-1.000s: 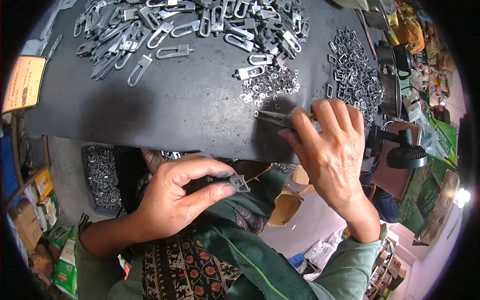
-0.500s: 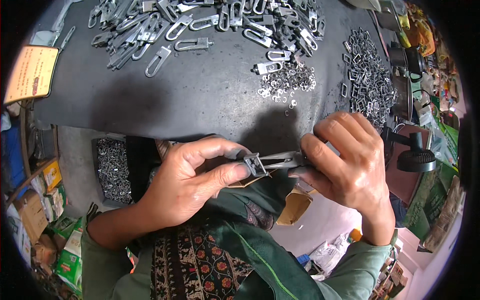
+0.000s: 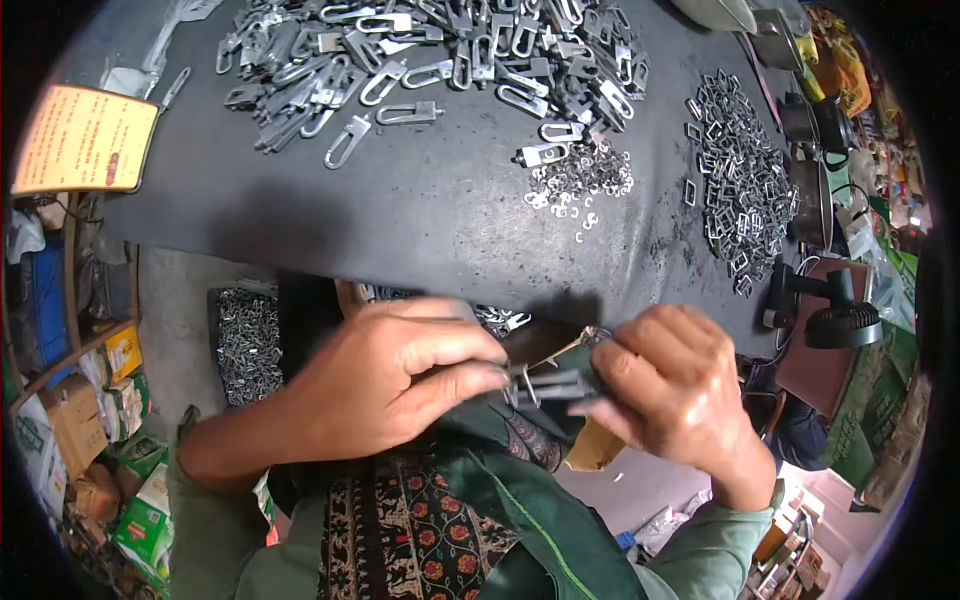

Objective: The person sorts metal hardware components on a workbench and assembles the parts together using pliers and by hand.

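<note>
Both hands, the left hand (image 3: 385,390) and right hand (image 3: 680,395), are pinching a small metal clasp (image 3: 550,383) between closed fingers below the desk (image 3: 400,215) edge, assembly apparently continuing while many loose parts (image 3: 440,50) are awaiting.

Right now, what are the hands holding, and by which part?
Both hold one small grey metal piece between them: left hand pinches its left end with thumb and forefinger, right hand grips its right end. Its exact shape is blurred.
</note>
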Demonstrator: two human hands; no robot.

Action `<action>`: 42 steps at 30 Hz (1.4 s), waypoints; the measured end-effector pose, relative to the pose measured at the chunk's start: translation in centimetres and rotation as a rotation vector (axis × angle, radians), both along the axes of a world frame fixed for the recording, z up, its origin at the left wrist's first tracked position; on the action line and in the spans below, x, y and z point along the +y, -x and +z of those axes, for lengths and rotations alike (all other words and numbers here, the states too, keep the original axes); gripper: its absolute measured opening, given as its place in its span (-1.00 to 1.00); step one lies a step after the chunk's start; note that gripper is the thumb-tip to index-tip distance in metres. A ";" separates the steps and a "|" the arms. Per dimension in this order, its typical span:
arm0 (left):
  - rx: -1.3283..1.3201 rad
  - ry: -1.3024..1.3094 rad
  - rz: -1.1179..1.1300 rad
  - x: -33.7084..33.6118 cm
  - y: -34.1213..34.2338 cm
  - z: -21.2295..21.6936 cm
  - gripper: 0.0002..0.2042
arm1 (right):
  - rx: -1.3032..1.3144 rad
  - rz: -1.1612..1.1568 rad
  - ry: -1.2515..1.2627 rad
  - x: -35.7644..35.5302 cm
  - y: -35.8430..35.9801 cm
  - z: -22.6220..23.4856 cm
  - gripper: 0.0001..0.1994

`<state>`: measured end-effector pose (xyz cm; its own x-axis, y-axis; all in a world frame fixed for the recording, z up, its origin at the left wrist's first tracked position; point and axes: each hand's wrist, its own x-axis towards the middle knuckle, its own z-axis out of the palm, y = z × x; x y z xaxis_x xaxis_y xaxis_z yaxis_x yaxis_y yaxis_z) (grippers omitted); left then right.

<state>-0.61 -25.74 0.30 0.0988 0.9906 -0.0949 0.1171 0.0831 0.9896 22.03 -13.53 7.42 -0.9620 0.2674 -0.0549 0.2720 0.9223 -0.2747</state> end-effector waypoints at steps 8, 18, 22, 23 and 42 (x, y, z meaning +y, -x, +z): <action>1.384 -0.556 0.284 8.3 7.0 -0.3 -0.63 | -0.062 -0.179 0.021 -2.6 -2.1 -1.8 -0.73; 1.473 -0.491 0.151 8.3 6.0 -1.0 -0.63 | 0.140 -0.820 -0.128 4.6 -6.4 -4.7 -0.80; 1.441 -0.428 0.112 8.3 7.0 -0.5 -0.56 | 0.185 -0.958 -0.310 6.6 -4.3 -6.0 -0.81; 1.407 -0.458 0.108 8.1 7.6 -0.7 -0.56 | 0.243 -0.954 -0.356 7.0 -4.3 -6.6 -0.81; 1.426 -0.654 0.088 8.0 7.0 -1.2 -0.67 | -0.032 -0.793 -0.212 2.9 -4.6 -4.5 -0.83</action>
<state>-7.60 -17.77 -0.90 0.2476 0.8932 0.3753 0.9682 -0.2424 -0.0620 26.60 -10.63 2.91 -0.4813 0.8752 0.0492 0.8698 0.4838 -0.0972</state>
